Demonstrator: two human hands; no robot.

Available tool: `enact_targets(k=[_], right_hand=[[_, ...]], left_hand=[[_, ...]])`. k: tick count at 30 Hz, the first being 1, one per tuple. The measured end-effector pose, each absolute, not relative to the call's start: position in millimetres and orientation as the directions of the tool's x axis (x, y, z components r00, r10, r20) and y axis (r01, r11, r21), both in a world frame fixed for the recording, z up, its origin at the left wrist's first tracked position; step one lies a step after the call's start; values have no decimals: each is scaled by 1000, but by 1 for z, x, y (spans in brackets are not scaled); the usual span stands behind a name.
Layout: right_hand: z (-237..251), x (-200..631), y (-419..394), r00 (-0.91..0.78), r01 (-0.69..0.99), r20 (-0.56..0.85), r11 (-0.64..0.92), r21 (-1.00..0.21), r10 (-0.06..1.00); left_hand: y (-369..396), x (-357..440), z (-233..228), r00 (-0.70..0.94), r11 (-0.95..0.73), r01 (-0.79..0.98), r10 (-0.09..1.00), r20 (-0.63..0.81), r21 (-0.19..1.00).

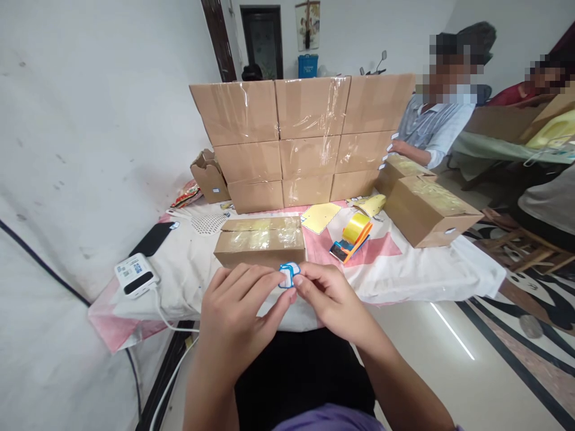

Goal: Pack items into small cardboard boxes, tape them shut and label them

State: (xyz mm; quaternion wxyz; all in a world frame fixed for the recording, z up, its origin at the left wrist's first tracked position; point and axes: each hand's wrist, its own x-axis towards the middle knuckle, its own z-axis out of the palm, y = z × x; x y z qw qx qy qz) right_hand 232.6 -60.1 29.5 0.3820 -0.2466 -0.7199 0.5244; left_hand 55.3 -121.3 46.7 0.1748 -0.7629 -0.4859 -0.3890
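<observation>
Small white labels with blue borders (287,274) are held between my two hands, just in front of the table's near edge. My left hand (236,314) pinches them from the left with thumb and fingertips. From the other side, my right hand (330,293) grips them between thumb and forefinger, the other fingers curled. Whether two labels or more overlap there, I cannot tell. Right behind my hands lies a closed carton (265,239) with clear tape along its top. An orange and blue tape dispenser (354,236) with a yellowish roll stands to its right.
Taped cartons (309,143) form a wall across the table's back. More cartons (431,209) stand at the right, near a co-worker (426,126). A yellow sheet (321,216), a black phone (153,239) and a white device (135,275) with a cable lie on the cloth (422,275).
</observation>
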Motion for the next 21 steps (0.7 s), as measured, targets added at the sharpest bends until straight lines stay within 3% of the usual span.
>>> enact_targets(k=[4,11,15,17,19,21], right_hand=[[36,234,-69,-542,83,347,459,-884,765],[37,230,-84,-489,269,386,556,-786,782],[30,238,-75,-428,328,414,565,-757,803],[32,246,-46,-336,401,417,529,-748,845],[39,250,4,-209,578,371,420,-700,905],[50,246,63,-129,795,200,222,-564,971]], left_hand=[[-124,58,48,212,-452,884,609,764,115],[-125,60,48,212,-451,884,616,759,119],[-117,56,43,2,-407,860,607,794,309],[-112,52,40,-130,-367,840,578,806,399],[-106,47,36,-200,-330,843,541,817,425],[-101,45,31,-215,-314,852,518,828,418]])
